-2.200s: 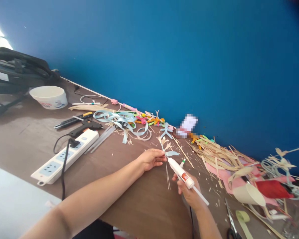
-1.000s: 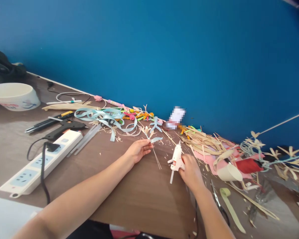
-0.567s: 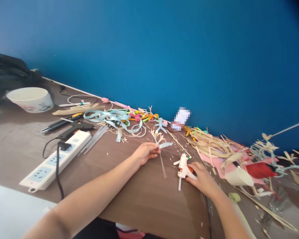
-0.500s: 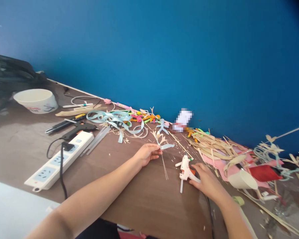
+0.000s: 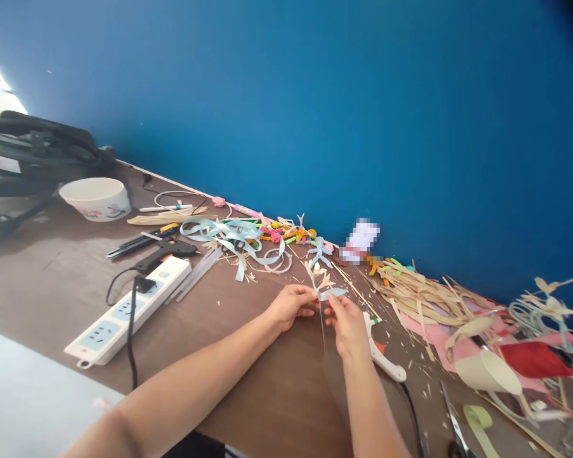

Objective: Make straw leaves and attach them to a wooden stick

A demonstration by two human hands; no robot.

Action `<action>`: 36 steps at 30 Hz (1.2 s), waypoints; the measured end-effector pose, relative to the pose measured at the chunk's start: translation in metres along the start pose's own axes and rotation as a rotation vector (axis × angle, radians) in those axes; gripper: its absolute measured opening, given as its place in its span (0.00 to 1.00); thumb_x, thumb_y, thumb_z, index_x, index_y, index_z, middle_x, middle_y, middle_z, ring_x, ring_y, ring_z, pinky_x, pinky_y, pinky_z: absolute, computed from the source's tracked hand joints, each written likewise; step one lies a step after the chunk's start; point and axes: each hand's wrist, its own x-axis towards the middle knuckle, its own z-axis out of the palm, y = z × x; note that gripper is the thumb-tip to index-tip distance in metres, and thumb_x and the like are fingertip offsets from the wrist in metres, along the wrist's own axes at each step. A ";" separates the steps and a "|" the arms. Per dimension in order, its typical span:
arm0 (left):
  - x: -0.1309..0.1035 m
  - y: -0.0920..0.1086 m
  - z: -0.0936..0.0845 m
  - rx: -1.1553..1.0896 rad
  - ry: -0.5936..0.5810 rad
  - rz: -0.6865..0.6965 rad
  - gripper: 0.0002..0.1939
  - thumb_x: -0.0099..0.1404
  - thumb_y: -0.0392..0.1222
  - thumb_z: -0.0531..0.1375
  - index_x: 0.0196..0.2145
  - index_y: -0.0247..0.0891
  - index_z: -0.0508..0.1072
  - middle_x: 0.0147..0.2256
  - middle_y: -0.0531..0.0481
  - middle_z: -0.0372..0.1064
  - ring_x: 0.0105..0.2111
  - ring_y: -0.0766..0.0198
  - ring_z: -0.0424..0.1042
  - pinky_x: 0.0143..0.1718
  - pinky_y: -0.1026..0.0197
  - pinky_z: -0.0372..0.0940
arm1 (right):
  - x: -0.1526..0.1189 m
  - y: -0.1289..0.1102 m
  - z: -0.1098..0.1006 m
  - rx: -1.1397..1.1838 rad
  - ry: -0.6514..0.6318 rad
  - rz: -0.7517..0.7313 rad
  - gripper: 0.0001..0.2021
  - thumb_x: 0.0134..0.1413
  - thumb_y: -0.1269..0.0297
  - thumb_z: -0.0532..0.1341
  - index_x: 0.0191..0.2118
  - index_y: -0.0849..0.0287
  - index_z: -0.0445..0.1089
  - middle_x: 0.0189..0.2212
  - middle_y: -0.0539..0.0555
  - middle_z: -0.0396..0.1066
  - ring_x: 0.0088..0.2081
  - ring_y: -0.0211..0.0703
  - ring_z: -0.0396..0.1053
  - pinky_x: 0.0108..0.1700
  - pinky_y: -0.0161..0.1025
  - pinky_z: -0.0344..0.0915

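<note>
Between the fingertips of my left hand (image 5: 292, 308) is a small straw flower (image 5: 321, 276) with pale petals and thin stems hanging down. A light blue ribbon (image 5: 333, 294) is at the base of its petals, its free end pointing right. My right hand (image 5: 346, 323) pinches this ribbon from the right, close to the left fingertips. Just right of my right wrist, a white hot glue gun (image 5: 386, 361) lies on the table, partly hidden by that hand.
A white power strip (image 5: 128, 312), a black glue gun (image 5: 165, 253) and a white paper bowl (image 5: 96, 200) are on the left. Looped blue ribbon (image 5: 219, 232) lies behind my hands. Scissors (image 5: 453, 423), straw strips (image 5: 420, 286) and a red roll (image 5: 537, 359) are on the right.
My right hand has left the white glue gun and moved left to the ribbon on the flower. The glue gun now lies on the table. The view has shifted a little.
</note>
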 end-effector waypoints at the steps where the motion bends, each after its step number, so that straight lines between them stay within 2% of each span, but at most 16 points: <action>1: 0.000 0.000 0.000 0.012 0.000 0.008 0.12 0.46 0.44 0.64 0.23 0.31 0.70 0.23 0.50 0.66 0.25 0.69 0.68 0.24 0.69 0.61 | 0.001 0.001 0.000 0.000 0.009 -0.004 0.12 0.38 0.57 0.62 0.24 0.61 0.66 0.21 0.48 0.64 0.22 0.33 0.59 0.19 0.29 0.54; 11: 0.002 -0.004 0.004 0.076 0.021 0.003 0.15 0.45 0.45 0.64 0.24 0.32 0.64 0.23 0.50 0.68 0.24 0.66 0.71 0.20 0.70 0.60 | -0.005 0.022 0.002 -0.109 0.132 -0.227 0.11 0.41 0.58 0.61 0.24 0.62 0.65 0.20 0.49 0.67 0.25 0.38 0.63 0.28 0.34 0.58; 16: 0.000 -0.006 0.006 0.063 -0.006 0.024 0.15 0.46 0.45 0.63 0.25 0.33 0.63 0.22 0.52 0.66 0.22 0.68 0.71 0.20 0.70 0.61 | -0.006 0.024 0.003 -0.003 0.158 -0.237 0.10 0.40 0.59 0.62 0.23 0.62 0.65 0.18 0.47 0.65 0.22 0.34 0.60 0.25 0.32 0.56; 23: -0.001 -0.007 0.007 0.058 0.023 0.047 0.15 0.46 0.44 0.64 0.25 0.33 0.62 0.20 0.54 0.65 0.20 0.68 0.70 0.19 0.71 0.61 | -0.005 0.030 0.005 0.098 0.159 -0.248 0.10 0.39 0.61 0.62 0.24 0.62 0.65 0.18 0.46 0.64 0.22 0.33 0.59 0.25 0.32 0.56; 30: -0.001 -0.007 0.008 0.077 0.060 0.054 0.15 0.45 0.44 0.64 0.24 0.33 0.62 0.19 0.53 0.65 0.20 0.67 0.70 0.19 0.71 0.61 | -0.004 0.038 0.006 -0.003 0.158 -0.349 0.09 0.43 0.60 0.60 0.25 0.62 0.64 0.20 0.48 0.65 0.24 0.36 0.61 0.28 0.34 0.58; 36: -0.002 -0.005 0.008 0.071 0.096 0.036 0.14 0.43 0.43 0.64 0.22 0.33 0.64 0.20 0.53 0.66 0.21 0.66 0.70 0.19 0.70 0.61 | -0.009 0.036 0.001 -0.246 0.136 -0.438 0.09 0.47 0.60 0.57 0.26 0.62 0.65 0.23 0.51 0.67 0.26 0.38 0.63 0.29 0.35 0.60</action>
